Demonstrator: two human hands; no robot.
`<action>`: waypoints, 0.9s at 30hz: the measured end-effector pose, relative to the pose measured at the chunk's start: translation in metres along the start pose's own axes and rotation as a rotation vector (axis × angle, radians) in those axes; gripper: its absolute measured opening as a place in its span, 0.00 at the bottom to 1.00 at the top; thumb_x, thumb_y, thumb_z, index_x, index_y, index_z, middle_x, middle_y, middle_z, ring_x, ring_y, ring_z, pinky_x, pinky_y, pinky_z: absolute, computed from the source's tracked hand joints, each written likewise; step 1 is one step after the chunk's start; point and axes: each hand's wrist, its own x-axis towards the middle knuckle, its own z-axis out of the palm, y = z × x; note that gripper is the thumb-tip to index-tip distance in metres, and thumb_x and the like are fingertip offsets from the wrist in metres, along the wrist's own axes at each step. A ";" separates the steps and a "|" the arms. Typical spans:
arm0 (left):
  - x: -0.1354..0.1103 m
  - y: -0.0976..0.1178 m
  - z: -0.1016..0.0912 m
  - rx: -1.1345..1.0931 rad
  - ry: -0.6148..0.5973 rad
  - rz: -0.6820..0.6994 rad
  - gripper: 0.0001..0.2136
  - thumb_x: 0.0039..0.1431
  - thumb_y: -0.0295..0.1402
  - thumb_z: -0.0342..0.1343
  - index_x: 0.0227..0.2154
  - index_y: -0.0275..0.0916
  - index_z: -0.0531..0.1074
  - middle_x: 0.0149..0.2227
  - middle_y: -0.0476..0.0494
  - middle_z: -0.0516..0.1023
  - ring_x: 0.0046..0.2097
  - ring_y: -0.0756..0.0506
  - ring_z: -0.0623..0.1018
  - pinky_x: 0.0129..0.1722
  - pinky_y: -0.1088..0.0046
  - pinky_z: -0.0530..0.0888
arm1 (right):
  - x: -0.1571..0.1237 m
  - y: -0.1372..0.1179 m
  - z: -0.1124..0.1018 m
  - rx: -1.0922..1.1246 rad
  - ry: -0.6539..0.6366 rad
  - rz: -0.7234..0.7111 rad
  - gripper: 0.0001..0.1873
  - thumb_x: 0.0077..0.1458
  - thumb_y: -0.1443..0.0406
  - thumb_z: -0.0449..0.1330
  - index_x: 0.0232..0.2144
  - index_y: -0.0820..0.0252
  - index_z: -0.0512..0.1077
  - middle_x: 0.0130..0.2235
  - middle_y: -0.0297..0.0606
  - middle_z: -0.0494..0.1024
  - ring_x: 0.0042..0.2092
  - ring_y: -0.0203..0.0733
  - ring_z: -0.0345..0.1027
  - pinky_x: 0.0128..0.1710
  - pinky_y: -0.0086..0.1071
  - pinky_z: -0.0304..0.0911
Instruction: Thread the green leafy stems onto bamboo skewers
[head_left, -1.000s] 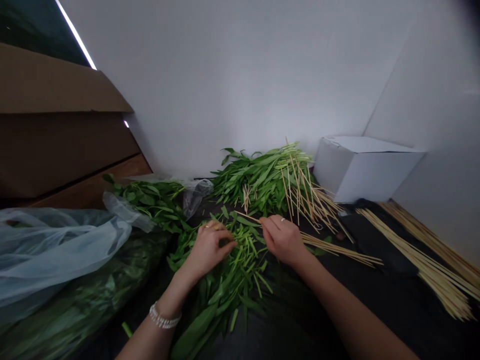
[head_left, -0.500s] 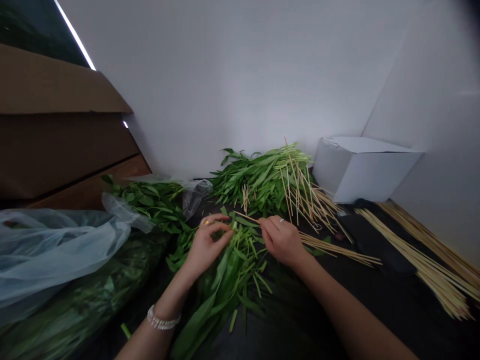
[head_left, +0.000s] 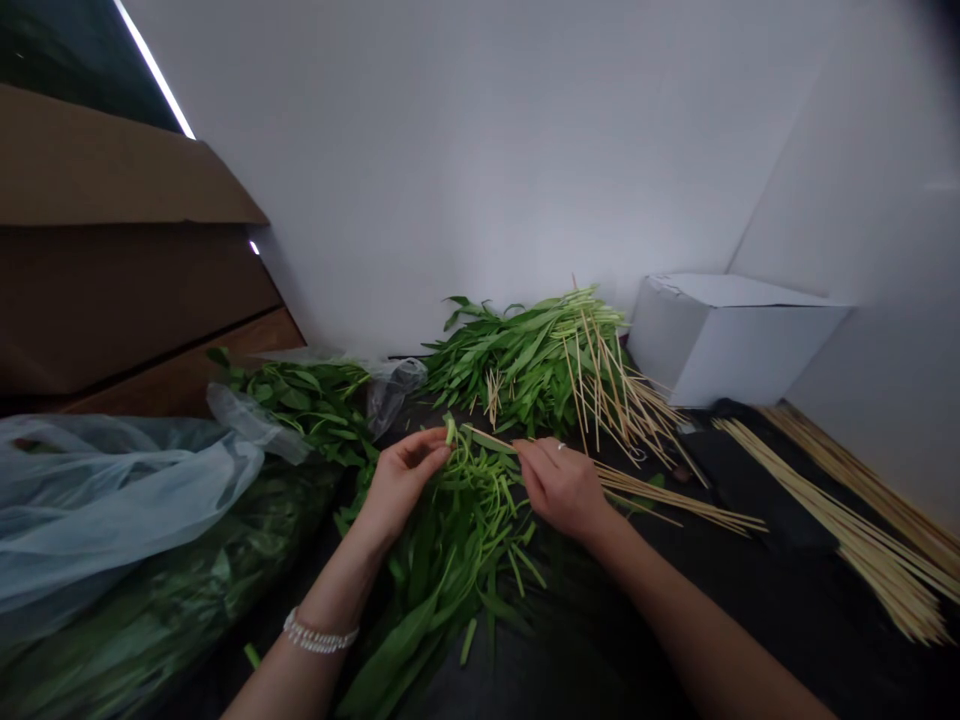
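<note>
My left hand (head_left: 397,482) pinches a green stem (head_left: 451,432) at the top of a loose pile of leafy greens (head_left: 450,560) lying on the dark surface in front of me. My right hand (head_left: 562,485) is closed round a small bundle of bamboo skewers (head_left: 675,500), whose tips point left toward the pinched stem. The two hands are a short way apart over the pile. A beaded bracelet (head_left: 319,637) sits on my left wrist.
A heap of greens threaded on skewers (head_left: 547,365) lies by the white wall. A white box (head_left: 727,335) stands at the right, loose skewers (head_left: 862,520) beside it. Plastic bags of greens (head_left: 112,520) and brown cardboard (head_left: 112,260) fill the left.
My left hand has lifted off the pile and moved up, now pinching one stem near the skewer tips. My right hand has barely shifted.
</note>
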 end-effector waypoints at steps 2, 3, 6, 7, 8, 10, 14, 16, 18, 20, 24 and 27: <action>0.000 -0.001 -0.001 -0.140 -0.027 -0.091 0.21 0.43 0.40 0.69 0.40 0.36 0.78 0.38 0.40 0.82 0.38 0.45 0.79 0.42 0.70 0.73 | -0.001 -0.002 0.001 0.019 -0.007 -0.012 0.12 0.60 0.71 0.51 0.44 0.66 0.71 0.32 0.41 0.75 0.35 0.40 0.69 0.36 0.32 0.63; 0.001 -0.002 -0.001 -0.194 -0.031 -0.120 0.21 0.43 0.40 0.69 0.41 0.36 0.78 0.38 0.40 0.82 0.38 0.45 0.79 0.42 0.70 0.73 | -0.002 -0.003 0.001 0.024 -0.013 -0.020 0.13 0.60 0.71 0.51 0.45 0.66 0.71 0.32 0.41 0.75 0.36 0.40 0.69 0.36 0.32 0.63; 0.001 -0.002 -0.002 -0.259 -0.040 -0.158 0.20 0.42 0.37 0.70 0.40 0.37 0.79 0.38 0.41 0.82 0.37 0.47 0.79 0.41 0.73 0.73 | -0.002 -0.006 0.002 0.026 -0.026 -0.055 0.13 0.61 0.69 0.52 0.45 0.66 0.72 0.31 0.40 0.75 0.35 0.39 0.69 0.35 0.32 0.62; 0.001 -0.002 -0.001 -0.263 -0.041 -0.162 0.19 0.41 0.37 0.70 0.39 0.37 0.79 0.37 0.42 0.83 0.36 0.48 0.79 0.40 0.74 0.73 | -0.002 -0.007 0.002 0.022 -0.028 -0.067 0.13 0.61 0.69 0.52 0.45 0.66 0.72 0.30 0.39 0.75 0.34 0.39 0.69 0.34 0.32 0.62; 0.001 -0.002 -0.001 -0.265 -0.044 -0.166 0.18 0.41 0.36 0.71 0.38 0.37 0.80 0.36 0.43 0.83 0.35 0.48 0.79 0.40 0.75 0.73 | -0.002 -0.008 0.002 0.018 -0.029 -0.076 0.13 0.61 0.69 0.52 0.45 0.66 0.72 0.30 0.39 0.75 0.33 0.39 0.68 0.33 0.32 0.61; 0.000 -0.001 0.000 -0.270 -0.050 -0.172 0.16 0.40 0.35 0.71 0.36 0.37 0.80 0.35 0.44 0.83 0.34 0.50 0.79 0.39 0.76 0.72 | -0.002 -0.009 0.001 0.009 -0.029 -0.083 0.13 0.61 0.68 0.52 0.45 0.66 0.72 0.30 0.39 0.74 0.31 0.39 0.67 0.32 0.33 0.60; -0.001 -0.001 0.001 -0.278 -0.043 -0.171 0.16 0.40 0.34 0.71 0.35 0.37 0.80 0.33 0.44 0.83 0.33 0.49 0.78 0.38 0.75 0.73 | -0.001 -0.009 0.001 0.002 -0.045 -0.082 0.13 0.62 0.68 0.51 0.45 0.66 0.72 0.29 0.38 0.74 0.31 0.39 0.67 0.31 0.33 0.60; -0.001 -0.002 0.001 -0.284 -0.041 -0.174 0.16 0.39 0.34 0.72 0.35 0.36 0.80 0.32 0.44 0.83 0.33 0.49 0.79 0.38 0.75 0.73 | -0.002 -0.009 0.001 0.003 -0.045 -0.084 0.14 0.62 0.68 0.50 0.45 0.65 0.72 0.30 0.39 0.75 0.32 0.39 0.67 0.32 0.32 0.60; -0.001 -0.002 0.001 -0.302 -0.035 -0.186 0.17 0.39 0.35 0.72 0.35 0.36 0.80 0.32 0.44 0.83 0.32 0.49 0.79 0.38 0.75 0.73 | -0.002 -0.009 0.001 0.003 -0.038 -0.085 0.14 0.63 0.69 0.50 0.45 0.66 0.72 0.30 0.39 0.75 0.32 0.38 0.67 0.33 0.32 0.60; -0.001 -0.002 0.001 -0.335 -0.028 -0.206 0.17 0.40 0.36 0.72 0.35 0.36 0.80 0.31 0.45 0.82 0.32 0.50 0.79 0.36 0.76 0.73 | -0.001 -0.009 0.001 0.000 -0.034 -0.083 0.14 0.63 0.69 0.50 0.45 0.66 0.72 0.30 0.39 0.75 0.32 0.38 0.67 0.33 0.31 0.61; 0.000 -0.001 0.002 -0.378 -0.009 -0.230 0.17 0.38 0.35 0.72 0.34 0.36 0.80 0.30 0.46 0.83 0.31 0.51 0.78 0.35 0.77 0.73 | -0.001 -0.009 0.000 -0.002 -0.040 -0.081 0.14 0.62 0.69 0.50 0.45 0.65 0.73 0.29 0.39 0.75 0.31 0.38 0.67 0.32 0.32 0.60; 0.000 0.001 0.002 -0.382 0.009 -0.235 0.17 0.37 0.34 0.73 0.33 0.36 0.81 0.29 0.46 0.82 0.30 0.52 0.78 0.35 0.78 0.73 | -0.001 -0.009 0.000 0.007 -0.038 -0.079 0.14 0.62 0.69 0.50 0.45 0.66 0.72 0.29 0.39 0.74 0.31 0.38 0.67 0.32 0.32 0.61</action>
